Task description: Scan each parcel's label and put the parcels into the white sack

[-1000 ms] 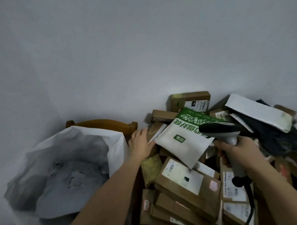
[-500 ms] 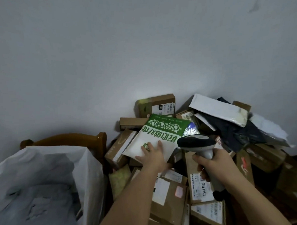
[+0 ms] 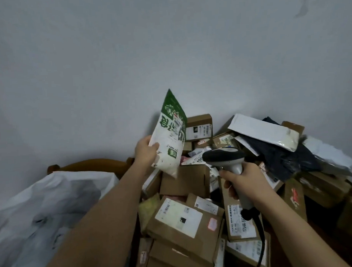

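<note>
A bare grey wall [image 3: 168, 43] fills the view in dim light, a brown wooden chair-back [image 3: 92, 165] standing against it.

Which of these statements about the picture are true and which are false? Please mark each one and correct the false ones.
1. The left hand holds the green and white pouch lifted above the pile. True.
2. The right hand is empty. False: it grips the handheld scanner.
3. The white sack stands to the left of the parcel pile. True.
4. The pouch is already inside the sack. False: it is in the air, held by its lower edge.
5. The scanner has a cable hanging from its handle. True.
</note>
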